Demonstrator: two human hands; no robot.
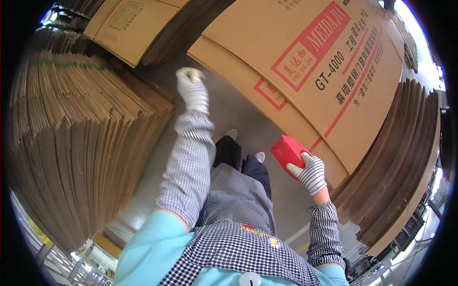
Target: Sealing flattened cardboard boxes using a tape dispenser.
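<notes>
My left hand (192, 88), in a pale striped work glove, is raised above the gap between the cardboard stacks. Its fingers are curled in, and nothing sticks out of them. A red block-shaped thing (287, 151) with flat sides is in my right hand (310, 172), the gloved thumb and fingers closed round its lower right end. I cannot make out its exact kind. Just beyond it lies the near edge of a large stack of flattened cardboard boxes (353, 119), brown with red and black print. My right hand is beside that edge.
A tall stack of folded cardboard (90, 114) stands to the left, its edges facing me. More flat cardboard (136, 26) lies at the far left. Between the stacks runs a grey floor (243, 112), where my feet stand. A layered brown cardboard pile (389, 162) rises at the right.
</notes>
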